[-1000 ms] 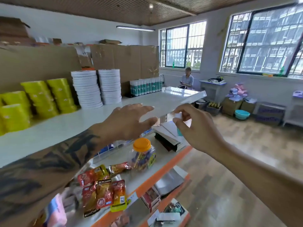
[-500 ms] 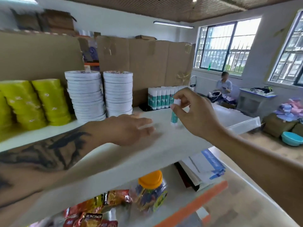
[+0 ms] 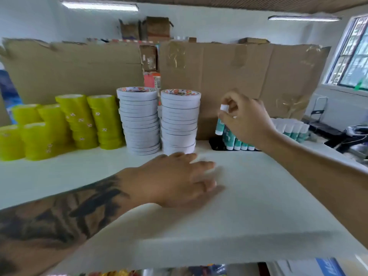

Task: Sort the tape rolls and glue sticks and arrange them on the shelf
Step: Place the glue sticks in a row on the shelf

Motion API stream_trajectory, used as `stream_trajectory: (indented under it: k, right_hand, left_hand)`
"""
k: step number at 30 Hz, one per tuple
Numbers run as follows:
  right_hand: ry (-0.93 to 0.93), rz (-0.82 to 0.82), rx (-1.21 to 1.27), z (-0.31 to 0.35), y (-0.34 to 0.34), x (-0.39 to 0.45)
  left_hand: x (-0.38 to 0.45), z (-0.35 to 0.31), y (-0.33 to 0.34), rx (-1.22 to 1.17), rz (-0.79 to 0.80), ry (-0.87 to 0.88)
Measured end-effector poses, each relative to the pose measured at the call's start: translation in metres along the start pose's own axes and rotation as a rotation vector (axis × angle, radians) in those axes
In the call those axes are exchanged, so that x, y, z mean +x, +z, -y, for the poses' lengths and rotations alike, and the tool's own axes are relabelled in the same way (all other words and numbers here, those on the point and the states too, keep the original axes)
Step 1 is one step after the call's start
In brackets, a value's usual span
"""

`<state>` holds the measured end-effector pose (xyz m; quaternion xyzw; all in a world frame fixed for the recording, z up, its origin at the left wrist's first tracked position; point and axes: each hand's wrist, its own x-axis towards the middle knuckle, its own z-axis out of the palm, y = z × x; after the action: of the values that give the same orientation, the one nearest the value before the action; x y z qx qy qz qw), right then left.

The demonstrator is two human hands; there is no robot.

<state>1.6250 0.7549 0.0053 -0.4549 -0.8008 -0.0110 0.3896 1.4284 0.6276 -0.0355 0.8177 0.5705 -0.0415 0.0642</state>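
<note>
My right hand point(image 3: 247, 121) pinches a white and teal glue stick point(image 3: 220, 121) by its cap, holding it upright just left of a row of standing glue sticks point(image 3: 290, 130) at the back of the white shelf point(image 3: 258, 196). My left hand point(image 3: 175, 179) lies flat on the shelf with fingers spread and holds nothing. Two stacks of white tape rolls point(image 3: 159, 120) stand at the back centre. Stacks of yellow tape rolls point(image 3: 59, 124) fill the back left.
A brown cardboard wall point(image 3: 229, 76) backs the shelf, with cartons point(image 3: 147, 28) on top. A black tray edge point(image 3: 214, 145) sits under the glue sticks. Goods on a lower shelf point(image 3: 199, 271) show below the front edge. A window point(image 3: 354, 54) is at the right.
My right hand has carried the glue stick from the shelf's front edge back to the left end of the glue stick row. My left hand stayed flat on the shelf. The view swung left and closer.
</note>
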Motion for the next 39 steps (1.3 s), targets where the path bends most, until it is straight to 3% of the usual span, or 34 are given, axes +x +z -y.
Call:
stream_trajectory:
  k: [5, 15, 24, 39]
  right_hand:
    - [0.005, 0.064, -0.016, -0.023, 0.018, 0.013]
    - [-0.045, -0.01, -0.239, -0.037, 0.028, 0.007]
    - [-0.044, -0.094, -0.289, -0.036, 0.039, 0.006]
    - [-0.007, 0.03, -0.372, -0.035, 0.041, 0.009]
  left_hand:
    - [-0.002, -0.001, 0.016, -0.07, -0.091, -0.023]
    - [-0.001, -0.003, 0.012, -0.103, -0.031, -0.061]
    - [-0.001, -0.002, 0.013, -0.101, -0.023, -0.062]
    - [-0.001, -0.004, 0.013, -0.118, -0.016, -0.066]
